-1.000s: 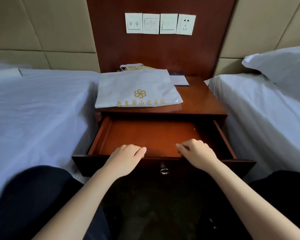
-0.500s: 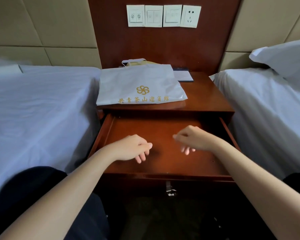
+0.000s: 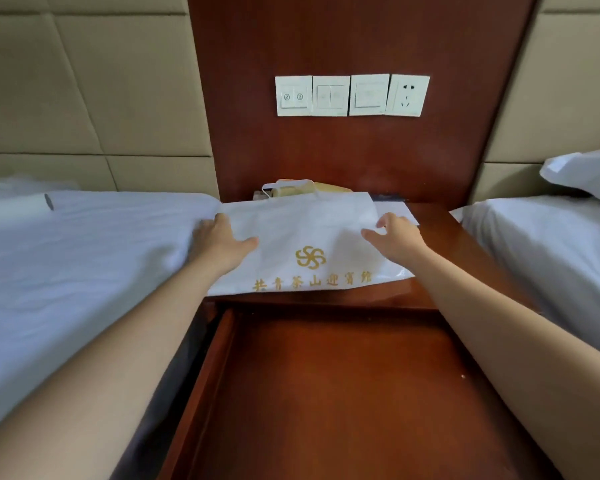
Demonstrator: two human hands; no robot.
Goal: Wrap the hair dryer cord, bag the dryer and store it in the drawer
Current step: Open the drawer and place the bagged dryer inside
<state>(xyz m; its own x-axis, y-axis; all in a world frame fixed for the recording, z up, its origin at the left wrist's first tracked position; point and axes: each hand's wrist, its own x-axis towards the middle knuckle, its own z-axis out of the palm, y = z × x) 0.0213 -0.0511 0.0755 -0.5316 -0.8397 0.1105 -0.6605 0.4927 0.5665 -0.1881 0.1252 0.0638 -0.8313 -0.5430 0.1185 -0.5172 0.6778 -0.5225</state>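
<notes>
A white bag [image 3: 305, 230] with a gold emblem and gold characters lies flat on the wooden nightstand [image 3: 444, 244]. Whatever it holds is hidden. My left hand [image 3: 219, 242] rests on the bag's left edge, fingers spread. My right hand [image 3: 394, 237] hovers over the bag's right side, fingers apart and touching or nearly touching it. Neither hand has closed on the bag. Below, the nightstand drawer [image 3: 343, 393] stands pulled out with a bare wooden floor. Behind the bag a tan object with a white loop [image 3: 291, 188] peeks out.
White beds flank the nightstand, one on the left [image 3: 77, 258] and one on the right [image 3: 548, 247] with a pillow [image 3: 589, 171]. A white card [image 3: 395, 211] lies under the bag's far right corner. Wall switches and a socket [image 3: 352, 95] sit on the wood panel above.
Both hands left the open drawer and reached forward up onto the white bag. The camera moved closer and tilted up; the drawer stays open.
</notes>
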